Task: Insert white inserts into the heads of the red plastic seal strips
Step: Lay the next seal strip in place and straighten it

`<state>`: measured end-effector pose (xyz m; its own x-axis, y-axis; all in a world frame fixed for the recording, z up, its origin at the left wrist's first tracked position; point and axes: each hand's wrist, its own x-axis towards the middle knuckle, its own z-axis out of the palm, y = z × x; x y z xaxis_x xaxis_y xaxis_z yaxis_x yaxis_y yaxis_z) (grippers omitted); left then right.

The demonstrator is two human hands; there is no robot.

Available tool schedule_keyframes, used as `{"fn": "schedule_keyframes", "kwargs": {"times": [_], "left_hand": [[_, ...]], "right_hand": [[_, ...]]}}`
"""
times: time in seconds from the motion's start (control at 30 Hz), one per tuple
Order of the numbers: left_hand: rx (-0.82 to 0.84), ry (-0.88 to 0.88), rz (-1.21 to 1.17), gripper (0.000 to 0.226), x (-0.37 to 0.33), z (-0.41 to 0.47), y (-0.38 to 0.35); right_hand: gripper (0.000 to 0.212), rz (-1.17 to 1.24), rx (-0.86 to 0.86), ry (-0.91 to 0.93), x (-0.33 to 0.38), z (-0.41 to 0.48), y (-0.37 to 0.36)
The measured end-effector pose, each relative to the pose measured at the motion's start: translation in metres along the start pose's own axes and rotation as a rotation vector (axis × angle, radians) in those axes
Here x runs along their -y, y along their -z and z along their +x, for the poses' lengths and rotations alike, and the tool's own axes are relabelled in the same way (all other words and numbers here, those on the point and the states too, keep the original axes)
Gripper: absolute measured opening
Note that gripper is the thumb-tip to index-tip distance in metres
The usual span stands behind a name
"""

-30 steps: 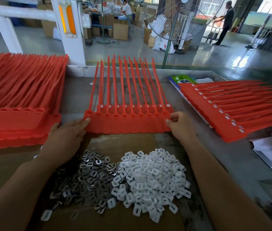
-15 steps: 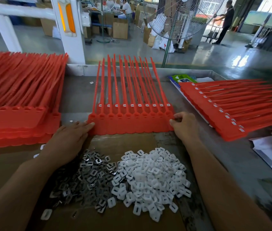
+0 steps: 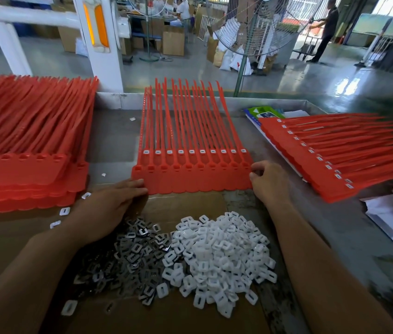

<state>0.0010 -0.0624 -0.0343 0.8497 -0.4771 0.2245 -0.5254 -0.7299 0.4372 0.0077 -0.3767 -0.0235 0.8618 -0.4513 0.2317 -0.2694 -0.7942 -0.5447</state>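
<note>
— Left hand (image 3: pixel 108 208) flat, right hand (image 3: pixel 271 184) curled: why?
— To square the work, I judge. Largest first: left stack (image 3: pixel 22 174), heads empty, waits at mid-left; right stack (image 3: pixel 323 165), heads white-filled, lies mid-right. Between them, at centre, the red strip sheet (image 3: pixel 190 182) is braced: straight fingers press its lower-left corner, curled fingers pinch its right edge.
— And the white inserts (image 3: pixel 219 256)?
— Heaped at lower centre, just below the sheet, beside grey clips (image 3: pixel 130 261), within easy reach.

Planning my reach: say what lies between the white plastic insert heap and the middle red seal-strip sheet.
Only bare brown cardboard, seen in the head view.
</note>
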Motion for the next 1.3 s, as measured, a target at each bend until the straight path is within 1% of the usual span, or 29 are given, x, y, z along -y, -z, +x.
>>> {"fn": "schedule_keyframes", "kwargs": {"times": [0.07, 0.1, 0.17, 0.23, 0.3, 0.37, 0.47, 0.6, 0.7, 0.77, 0.87, 1.0, 1.17, 1.3], "left_hand": [[0.007, 0.011, -0.021, 0.042, 0.001, 0.0, 0.0], [0.004, 0.015, -0.019, 0.042, 0.001, 0.0, 0.0], [-0.012, 0.025, -0.022, 0.041, 0.001, -0.001, 0.0], [-0.019, 0.033, -0.044, 0.04, 0.001, -0.002, 0.0], [-0.017, 0.032, -0.048, 0.039, 0.0, -0.002, 0.001], [-0.016, 0.03, -0.046, 0.039, -0.001, -0.003, 0.002], [-0.02, 0.032, -0.052, 0.038, -0.003, -0.002, 0.002], [-0.024, 0.05, -0.056, 0.037, -0.004, -0.004, 0.002], [-0.024, 0.06, -0.046, 0.037, -0.004, -0.004, 0.002], [-0.029, 0.059, -0.047, 0.037, -0.005, -0.004, 0.002], [-0.032, 0.056, -0.054, 0.036, -0.005, -0.004, 0.001], [-0.021, 0.058, -0.051, 0.035, -0.004, -0.005, 0.002], [-0.029, 0.054, -0.057, 0.035, -0.003, -0.005, 0.001], [-0.034, 0.031, -0.05, 0.037, -0.001, -0.004, 0.001]], "right_hand": [[0.031, 0.0, -0.04, 0.041, 0.008, -0.003, 0.005], [0.031, 0.046, -0.031, 0.075, 0.016, -0.006, 0.008], [0.026, 0.199, 0.089, 0.186, 0.035, -0.016, 0.013], [0.019, 0.26, 0.28, 0.353, 0.054, -0.03, 0.018], [0.016, 0.235, 0.471, 0.492, 0.069, -0.045, 0.02], [0.014, 0.209, 0.606, 0.571, 0.08, -0.057, 0.021], [0.013, 0.184, 0.721, 0.671, 0.095, -0.07, 0.022], [0.017, 0.0, 0.782, 0.797, 0.11, -0.083, 0.012], [0.02, -0.11, 0.791, 0.811, 0.116, -0.09, 0.003], [0.021, -0.129, 0.777, 0.802, 0.118, -0.092, -0.001], [0.018, -0.14, 0.76, 0.781, 0.121, -0.093, -0.005], [0.013, -0.189, 0.791, 0.783, 0.126, -0.093, -0.005], [0.006, -0.137, 0.834, 0.772, 0.124, -0.092, -0.001], [0.01, -0.001, 0.846, 0.682, 0.123, -0.085, 0.008]]}}
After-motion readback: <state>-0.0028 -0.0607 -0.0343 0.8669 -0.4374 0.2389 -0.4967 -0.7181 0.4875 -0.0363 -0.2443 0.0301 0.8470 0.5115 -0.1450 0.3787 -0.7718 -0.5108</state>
